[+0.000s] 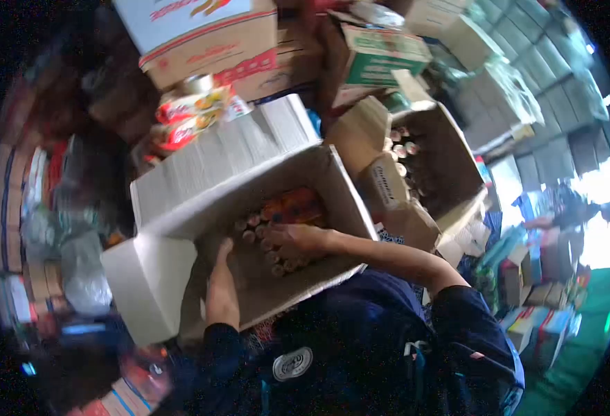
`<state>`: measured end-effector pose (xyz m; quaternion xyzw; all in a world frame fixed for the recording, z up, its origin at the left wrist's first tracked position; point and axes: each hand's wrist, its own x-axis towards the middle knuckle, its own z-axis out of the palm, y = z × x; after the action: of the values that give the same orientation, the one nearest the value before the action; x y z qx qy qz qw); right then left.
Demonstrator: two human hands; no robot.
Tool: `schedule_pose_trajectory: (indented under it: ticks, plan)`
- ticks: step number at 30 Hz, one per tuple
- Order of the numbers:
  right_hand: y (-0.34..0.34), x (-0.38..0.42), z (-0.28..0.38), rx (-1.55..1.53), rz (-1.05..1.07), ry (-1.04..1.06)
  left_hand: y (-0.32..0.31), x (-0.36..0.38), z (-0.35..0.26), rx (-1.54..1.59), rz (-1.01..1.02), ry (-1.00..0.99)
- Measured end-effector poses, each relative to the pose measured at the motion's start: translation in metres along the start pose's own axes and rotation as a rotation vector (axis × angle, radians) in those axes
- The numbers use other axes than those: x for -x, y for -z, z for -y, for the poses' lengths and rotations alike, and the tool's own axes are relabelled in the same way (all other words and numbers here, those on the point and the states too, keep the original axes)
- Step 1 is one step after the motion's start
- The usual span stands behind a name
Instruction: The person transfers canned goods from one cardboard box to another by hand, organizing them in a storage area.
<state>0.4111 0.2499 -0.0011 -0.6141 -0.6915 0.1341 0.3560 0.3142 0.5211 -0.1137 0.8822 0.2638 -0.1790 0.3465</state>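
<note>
A large open cardboard box (350,191) lies in front of me, its pale flaps folded outward. Inside stand several small bottles with round, light caps (277,269), beside a red-orange printed pack (292,206). My right hand (296,240) reaches in over these bottles, its fingers bent down and closed at the bottle tops. The fingertips are partly hidden, and the grip is slightly blurred. My left hand (223,274) is inside the box's left part, seen edge-on and stretched out, apart from the bottles. Nothing shows in it.
Another open box (457,159) with several capped bottles stands to the right. Red and white packets (187,118) lie beyond the near box's far flap. Stacked cartons (211,48) rise behind, plastic-wrapped goods (86,270) are at left, and a green floor (568,367) shows at lower right.
</note>
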Motion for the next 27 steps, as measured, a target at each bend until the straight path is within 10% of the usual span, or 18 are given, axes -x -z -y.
schedule_pose_trajectory:
  ticks: [12,20,27]
  plan:
    - [0.158,0.079,0.185,-0.100,-0.583,-0.587,0.034,-0.011,-0.026,-0.155,0.212,-0.164]
    - [0.240,0.178,0.173,0.015,-0.623,-0.747,0.092,0.139,-0.291,-0.342,0.370,-0.684]
    - [0.312,0.277,0.057,0.034,-0.118,-0.863,0.017,0.177,-0.452,0.905,0.757,-0.491]
